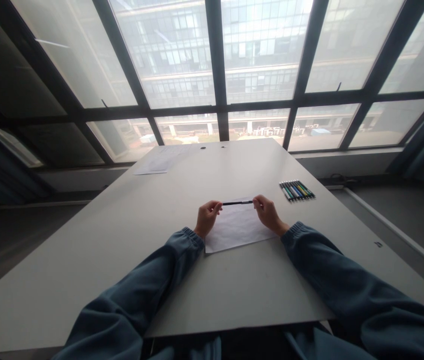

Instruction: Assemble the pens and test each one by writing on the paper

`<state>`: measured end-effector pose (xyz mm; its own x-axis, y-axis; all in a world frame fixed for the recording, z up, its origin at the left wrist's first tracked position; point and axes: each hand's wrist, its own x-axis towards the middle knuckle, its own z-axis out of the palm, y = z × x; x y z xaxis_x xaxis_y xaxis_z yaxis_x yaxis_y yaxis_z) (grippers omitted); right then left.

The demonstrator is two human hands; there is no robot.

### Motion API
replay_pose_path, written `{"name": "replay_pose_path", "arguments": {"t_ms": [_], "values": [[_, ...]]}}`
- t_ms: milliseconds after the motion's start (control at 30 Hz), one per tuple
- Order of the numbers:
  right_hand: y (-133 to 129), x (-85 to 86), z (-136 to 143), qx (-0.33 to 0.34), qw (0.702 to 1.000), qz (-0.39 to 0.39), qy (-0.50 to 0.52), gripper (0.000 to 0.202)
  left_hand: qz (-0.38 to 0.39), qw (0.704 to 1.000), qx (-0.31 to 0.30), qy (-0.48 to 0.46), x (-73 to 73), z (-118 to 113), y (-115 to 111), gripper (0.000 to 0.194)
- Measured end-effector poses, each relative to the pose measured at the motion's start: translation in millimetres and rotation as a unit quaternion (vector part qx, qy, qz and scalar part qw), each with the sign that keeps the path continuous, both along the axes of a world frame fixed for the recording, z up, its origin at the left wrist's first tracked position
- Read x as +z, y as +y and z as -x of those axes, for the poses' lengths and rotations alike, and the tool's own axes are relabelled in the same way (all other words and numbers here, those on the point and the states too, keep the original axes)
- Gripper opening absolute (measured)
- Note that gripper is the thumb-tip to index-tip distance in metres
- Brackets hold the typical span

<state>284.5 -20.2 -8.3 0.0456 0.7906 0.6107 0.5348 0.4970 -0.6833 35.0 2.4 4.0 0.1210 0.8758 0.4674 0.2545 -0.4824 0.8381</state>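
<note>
A dark, slim pen (234, 203) with a light band near its right end is held level between my two hands. My left hand (207, 217) pinches its left end, and my right hand (267, 212) pinches the right end. Below the pen lies a white sheet of paper (238, 232), partly covered by both hands. To the right of my right hand, a row of several pens or markers (297, 190) in green, blue, yellow and black lies side by side on the table.
The white table (121, 260) reaches forward to large windows (257, 50). More papers (155, 162) lie at its far left. Two small dark items, one of them round (203, 148), sit near the far edge. A small dark mark (378, 244) is near the right edge.
</note>
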Motion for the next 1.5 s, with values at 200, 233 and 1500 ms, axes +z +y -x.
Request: {"name": "replay_pose_path", "arguments": {"t_ms": [200,233,1500], "values": [[6,-4.1,2,0.047,0.989,0.046,0.130,0.022,0.005,1.000,0.000,0.002,-1.6,-1,0,0.025],[7,-4.8,2,0.049,0.988,0.050,0.139,0.023,0.006,1.000,0.002,0.002,-1.7,-2,0,0.024],[-8,13.5,9,0.149,0.947,0.159,0.238,0.037,-0.111,0.964,0.039,0.240,5.6,4,-13,0.038]]}}
